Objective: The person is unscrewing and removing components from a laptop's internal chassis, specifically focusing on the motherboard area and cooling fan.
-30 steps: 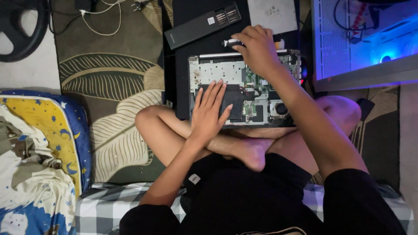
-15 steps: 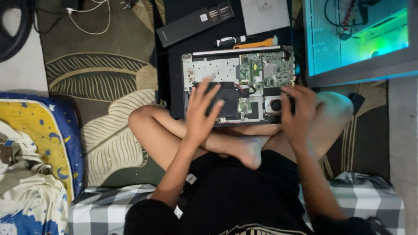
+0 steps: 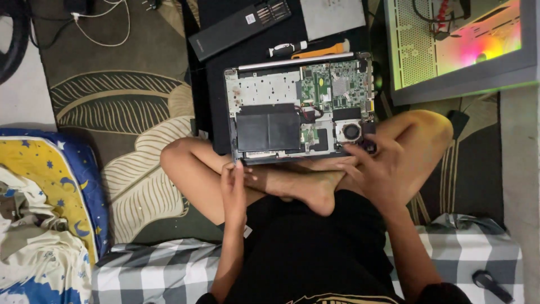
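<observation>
An open laptop (image 3: 270, 90) lies upside down with its bottom cover off, showing a black battery, green boards and a round fan (image 3: 351, 132). It rests against my crossed legs. My left hand (image 3: 233, 188) grips the laptop's near left corner, fingers close together. My right hand (image 3: 378, 171) curls around the near right corner, fingertips just below the fan. My bare foot (image 3: 312, 188) lies between the two hands.
Beyond the laptop lie a black screwdriver-bit case (image 3: 239, 28), a screwdriver (image 3: 287, 49), an orange pry tool (image 3: 322, 52) and a grey cover panel (image 3: 332, 17). A lit computer case (image 3: 455, 45) stands at the far right. Leaf-patterned rug (image 3: 129, 112), starry cushion (image 3: 50, 169), checked cloth (image 3: 157, 270).
My right hand came back from the laptop's far edge to its near right corner. My left hand slid off the battery to the near left corner.
</observation>
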